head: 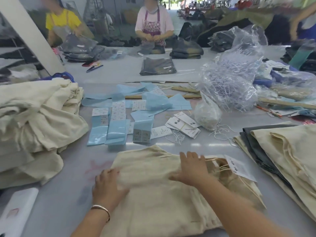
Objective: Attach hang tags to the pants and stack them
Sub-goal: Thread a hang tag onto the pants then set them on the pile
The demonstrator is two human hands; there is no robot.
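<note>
A folded pair of cream pants (159, 199) lies on the table right in front of me. A white hang tag (239, 168) hangs by a cord at its right end. My left hand (107, 187) grips the fabric at the left edge of the fold. My right hand (191, 166) rests on top of the pants with fingers spread, just left of the tag. A bundle of loose white hang tags (183, 124) lies farther back on the table. A stack of cream and grey pants (287, 159) sits to my right.
A heap of cream pants (34, 120) fills the left side. Blue sticker sheets (116, 127), wooden rulers (164, 96), a ball of white string (206, 115) and a plastic bag of cords (230, 82) lie mid-table. Two people work across the table. A white box (18, 211) sits near left.
</note>
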